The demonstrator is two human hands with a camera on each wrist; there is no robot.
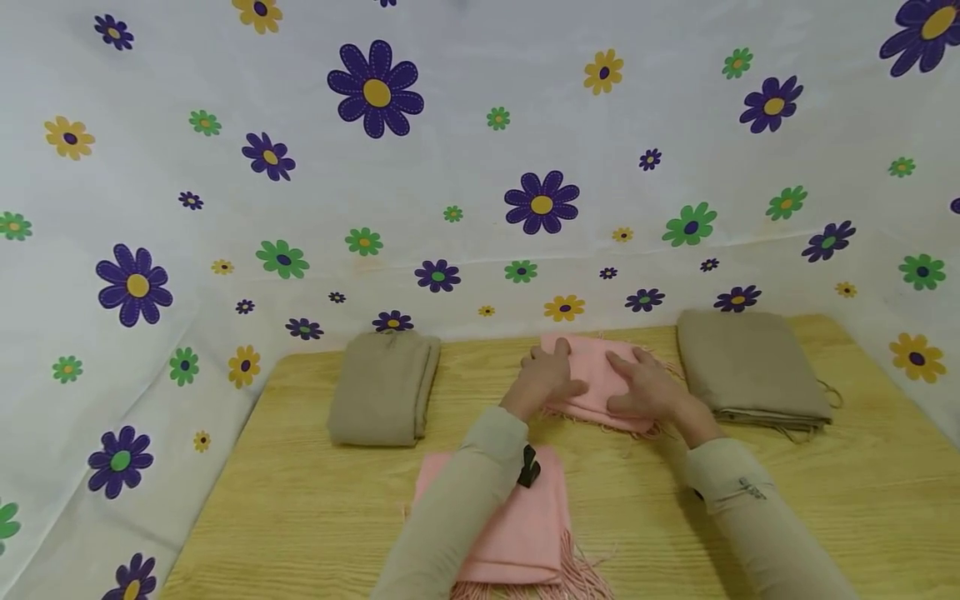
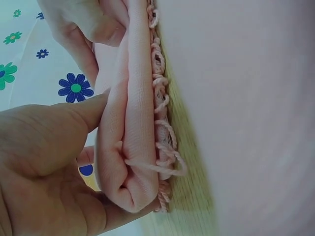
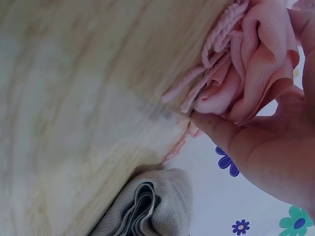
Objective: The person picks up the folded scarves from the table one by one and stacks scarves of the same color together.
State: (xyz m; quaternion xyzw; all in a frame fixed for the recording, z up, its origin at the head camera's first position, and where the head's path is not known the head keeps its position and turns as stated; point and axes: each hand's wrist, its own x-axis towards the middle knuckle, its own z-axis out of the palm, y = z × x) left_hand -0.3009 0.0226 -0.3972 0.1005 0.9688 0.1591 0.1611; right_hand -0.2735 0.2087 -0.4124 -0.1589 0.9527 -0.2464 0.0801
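Note:
A folded pink scarf (image 1: 592,375) with fringed edges lies near the back of the table, between both hands. My left hand (image 1: 543,379) grips its left end; in the left wrist view the thumb is on top of the rolled fold (image 2: 140,103) and a finger is at its end. At the scarf's right side, my right hand (image 1: 652,387) holds the layers, which look bunched beside the fingers (image 3: 221,132) in the right wrist view. A second folded pink scarf (image 1: 528,533) sits nearer the front, partly hidden under the left forearm.
One folded beige cloth (image 1: 378,392) lies at the back left of the wooden table (image 1: 277,508). Another beige cloth (image 1: 750,367), with loose threads, lies at the back right. A white flower-printed sheet (image 1: 465,158) hangs behind the table and along its sides.

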